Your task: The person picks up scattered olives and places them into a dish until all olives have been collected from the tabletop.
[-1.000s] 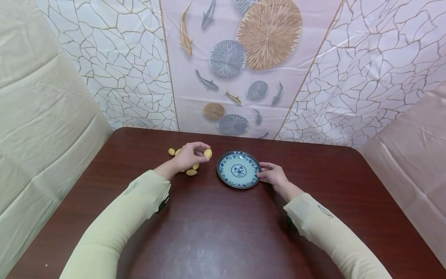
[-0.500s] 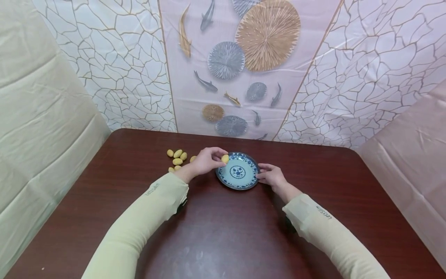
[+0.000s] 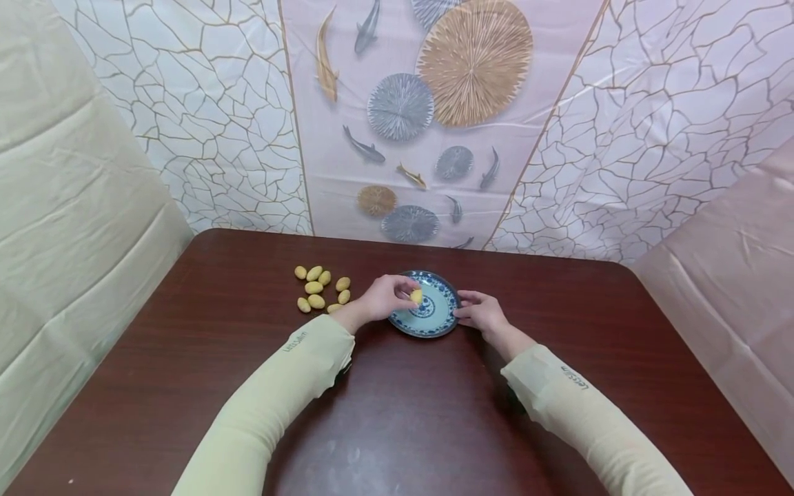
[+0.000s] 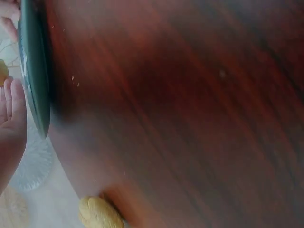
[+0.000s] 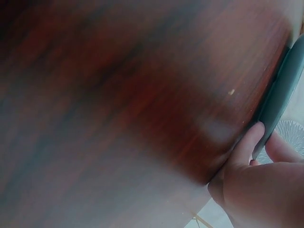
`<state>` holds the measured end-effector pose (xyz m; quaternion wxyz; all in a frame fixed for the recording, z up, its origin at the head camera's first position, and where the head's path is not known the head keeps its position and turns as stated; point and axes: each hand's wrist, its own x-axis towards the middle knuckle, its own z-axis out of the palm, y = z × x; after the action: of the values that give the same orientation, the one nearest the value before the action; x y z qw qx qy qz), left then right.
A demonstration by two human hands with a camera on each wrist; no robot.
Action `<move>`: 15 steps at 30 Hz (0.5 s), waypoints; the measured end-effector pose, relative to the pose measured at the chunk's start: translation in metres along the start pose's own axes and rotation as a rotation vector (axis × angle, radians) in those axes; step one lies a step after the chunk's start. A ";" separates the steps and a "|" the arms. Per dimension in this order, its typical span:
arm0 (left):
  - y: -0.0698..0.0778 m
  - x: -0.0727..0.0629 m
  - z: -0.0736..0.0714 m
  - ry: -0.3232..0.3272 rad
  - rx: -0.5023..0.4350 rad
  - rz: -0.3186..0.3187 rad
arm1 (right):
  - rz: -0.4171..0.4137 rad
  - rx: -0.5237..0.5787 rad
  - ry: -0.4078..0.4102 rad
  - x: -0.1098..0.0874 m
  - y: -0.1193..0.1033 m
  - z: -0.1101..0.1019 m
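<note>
My left hand (image 3: 382,298) is over the left half of a round plate (image 3: 442,318) with a blue flower pattern and dark rim. Between thumb and fingertips it pinches a small yellow oval piece (image 3: 417,296), potato-like in look, above the plate's middle. In the left wrist view, this yellow piece (image 4: 3,72) shows only at the left edge, past the fingertips. My right hand (image 3: 486,314) holds the plate's right rim. The right wrist view shows its thumb (image 5: 251,140) against the side of the plate (image 5: 283,85), with a finger on the other side.
Several more yellow oval pieces (image 3: 314,287) lie loosely grouped left of the plate, one partly behind the left wrist. Another yellow piece (image 4: 99,212) appears low in the left wrist view. The dark wooden table (image 3: 397,413) meets a patterned cloth backdrop (image 3: 242,138) at its far edge.
My left hand has carried the yellow piece rightward from the loose group to over the plate, uncovering the other pieces. The right hand has stayed at the plate's rim.
</note>
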<state>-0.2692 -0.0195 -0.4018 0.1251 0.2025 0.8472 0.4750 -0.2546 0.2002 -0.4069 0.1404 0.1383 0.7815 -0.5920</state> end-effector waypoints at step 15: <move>0.002 0.005 0.027 -0.169 0.111 0.127 | 0.012 -0.014 0.003 0.004 0.001 -0.001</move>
<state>-0.2623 0.0043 -0.4144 0.1544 0.3018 0.8441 0.4155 -0.2583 0.2015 -0.4088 0.1438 0.1429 0.7850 -0.5853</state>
